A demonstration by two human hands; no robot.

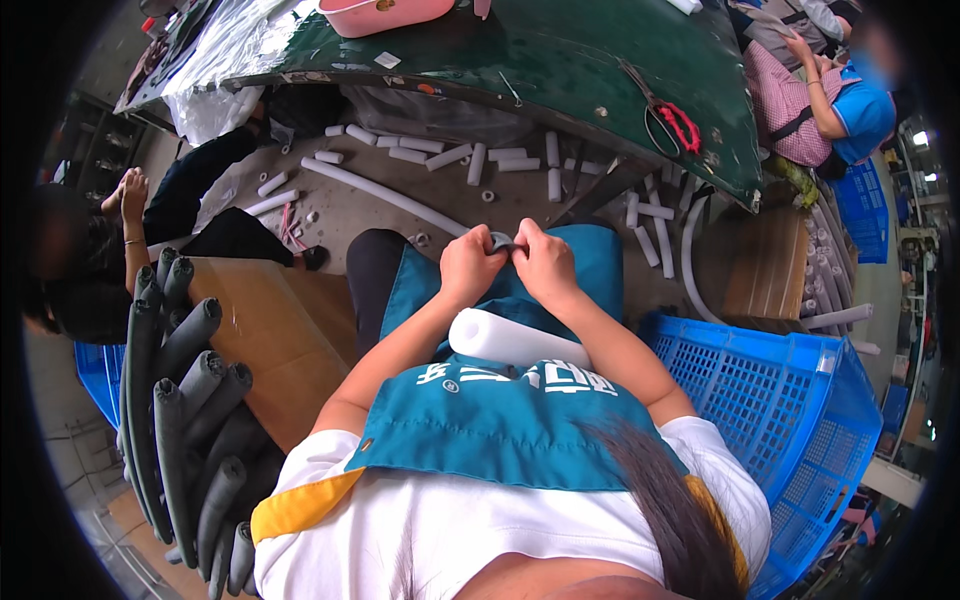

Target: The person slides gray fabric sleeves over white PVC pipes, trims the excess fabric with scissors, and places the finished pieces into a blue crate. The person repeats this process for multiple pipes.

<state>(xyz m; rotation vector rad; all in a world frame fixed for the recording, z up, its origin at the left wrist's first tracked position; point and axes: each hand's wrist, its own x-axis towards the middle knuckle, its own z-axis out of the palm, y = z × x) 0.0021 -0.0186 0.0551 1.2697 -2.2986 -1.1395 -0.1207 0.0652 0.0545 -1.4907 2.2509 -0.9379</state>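
Observation:
My left hand (470, 266) and my right hand (544, 264) are held close together above my lap. Both are closed, pinching a small dark grey piece of fabric-like material (504, 242) between them; most of it is hidden by the fingers. A thick white foam tube (515, 340) lies across my lap against the teal apron (500, 425), its hollow end pointing left and its right end behind my right forearm.
Dark grey covered tubes (195, 390) stand bundled at my left beside a cardboard box (270, 330). A blue crate (750, 400) is at my right. White foam pieces (445, 157) litter the floor below a green table (560, 60) with red-handled scissors (680, 125). Two people sit nearby.

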